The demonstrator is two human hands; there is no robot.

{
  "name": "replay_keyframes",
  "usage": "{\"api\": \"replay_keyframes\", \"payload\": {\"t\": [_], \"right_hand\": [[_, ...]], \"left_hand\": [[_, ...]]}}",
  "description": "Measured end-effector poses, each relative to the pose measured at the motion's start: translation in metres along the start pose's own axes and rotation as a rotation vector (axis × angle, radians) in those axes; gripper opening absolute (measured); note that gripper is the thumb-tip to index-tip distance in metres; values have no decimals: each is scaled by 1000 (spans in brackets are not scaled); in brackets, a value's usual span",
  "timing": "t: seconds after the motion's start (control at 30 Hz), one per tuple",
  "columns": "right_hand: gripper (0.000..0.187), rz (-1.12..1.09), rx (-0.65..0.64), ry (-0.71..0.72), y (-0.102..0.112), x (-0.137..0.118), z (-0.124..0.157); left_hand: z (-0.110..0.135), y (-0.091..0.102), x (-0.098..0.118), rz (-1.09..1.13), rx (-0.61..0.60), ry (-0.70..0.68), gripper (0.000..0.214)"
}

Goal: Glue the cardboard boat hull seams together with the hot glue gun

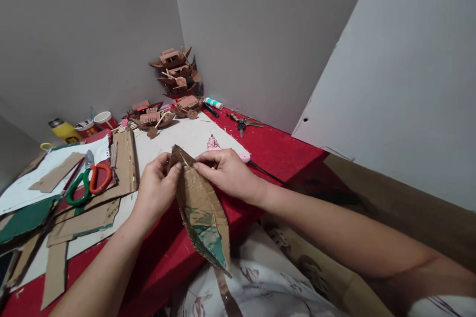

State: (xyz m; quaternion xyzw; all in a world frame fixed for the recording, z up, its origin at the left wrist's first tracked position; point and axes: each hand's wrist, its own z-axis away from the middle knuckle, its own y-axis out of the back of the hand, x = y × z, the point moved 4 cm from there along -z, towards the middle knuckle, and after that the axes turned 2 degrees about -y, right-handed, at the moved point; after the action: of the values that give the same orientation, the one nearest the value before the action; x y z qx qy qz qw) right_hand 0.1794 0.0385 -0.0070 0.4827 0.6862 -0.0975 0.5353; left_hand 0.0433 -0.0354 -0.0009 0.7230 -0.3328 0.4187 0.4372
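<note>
Between my hands is a small cardboard boat hull, brown with a torn green patch near its close end. My left hand pinches its left edge near the far tip, thumb on the inside. On the opposite edge, my right hand pinches the cardboard beside the dark pointed tip. The near end of the hull hangs over the table's front edge, above my lap. Just beyond my right hand lies a pink glue gun, its dark nozzle pointing away and its handle partly hidden by the hand.
Orange-and-green scissors lie on cardboard scraps at left. Several finished cardboard boats stand at the back, some stacked in the corner. Keys, a glue stick, cups and a yellow bottle are behind.
</note>
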Motion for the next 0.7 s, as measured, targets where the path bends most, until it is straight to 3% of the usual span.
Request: {"api": "replay_keyframes", "payload": {"t": [0.27,0.7], "right_hand": [[21,4,-34,-33,-9,1,-1],[21,118,-43,7,-16,0,-1]], "left_hand": [[2,-1,-4,86,39,82,19],[3,0,-7,35,90,65,16]]}}
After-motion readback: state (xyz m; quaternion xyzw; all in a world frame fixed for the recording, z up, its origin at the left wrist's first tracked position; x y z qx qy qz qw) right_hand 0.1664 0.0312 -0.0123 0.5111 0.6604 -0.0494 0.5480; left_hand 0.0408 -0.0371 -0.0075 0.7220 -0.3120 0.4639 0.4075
